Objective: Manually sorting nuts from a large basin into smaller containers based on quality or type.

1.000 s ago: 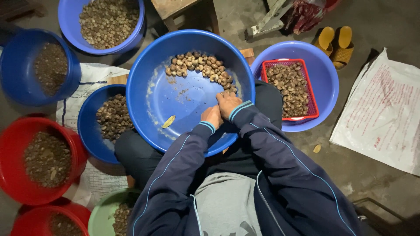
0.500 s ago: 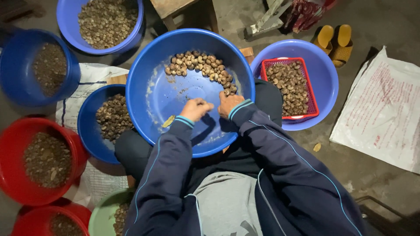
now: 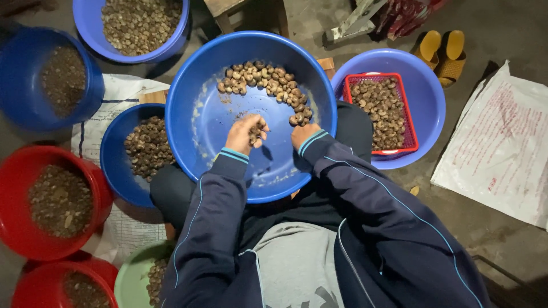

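Note:
A large blue basin (image 3: 191, 102) rests on my lap, with brown nuts (image 3: 264, 80) lying in an arc along its far side. My left hand (image 3: 241, 136) is over the middle of the basin, its fingers closed around a small handful of nuts (image 3: 258, 130). My right hand (image 3: 303, 134) is just to its right. Its fingers curl down beside the nuts at the end of the arc, and whatever they cover is hidden. Both arms wear dark blue sleeves with light blue cuffs.
A blue tub (image 3: 425, 97) holding a red basket of nuts (image 3: 379, 111) stands to the right. Blue bowls (image 3: 117, 165) and tubs (image 3: 91, 85), red tubs (image 3: 97, 194) and a green bowl (image 3: 134, 274), all with nuts or husks, crowd the left. Yellow sandals (image 3: 442, 51) and a white sack (image 3: 502, 142) lie at right.
My left hand has left the right hand, moved left to the basin's middle and now holds several nuts. My right hand has stayed about where it was.

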